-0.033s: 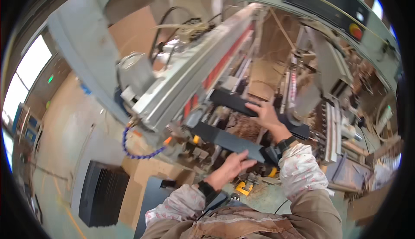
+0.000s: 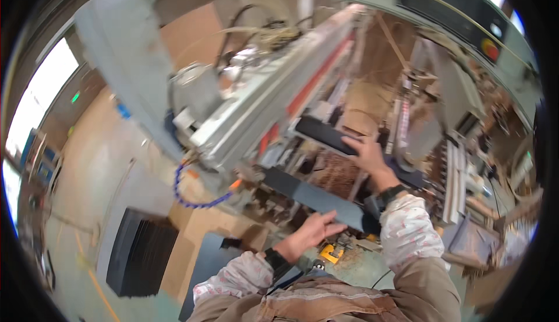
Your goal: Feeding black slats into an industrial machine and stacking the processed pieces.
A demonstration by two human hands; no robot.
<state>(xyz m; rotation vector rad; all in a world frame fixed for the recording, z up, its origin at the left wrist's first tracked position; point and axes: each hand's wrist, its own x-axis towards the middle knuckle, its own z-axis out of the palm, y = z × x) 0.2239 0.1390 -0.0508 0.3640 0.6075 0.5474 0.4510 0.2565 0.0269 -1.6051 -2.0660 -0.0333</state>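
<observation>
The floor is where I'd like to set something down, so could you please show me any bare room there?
On the left, the floor looks bare between the grey post and the wall. Around the left hand and right hand it is crowded: near dark board, far dark board, brown shavings.

Bright windows at far left stand in a brownish wall with a small green light showing, above a pale, smudged floor marked by a yellow-orange line.
</observation>
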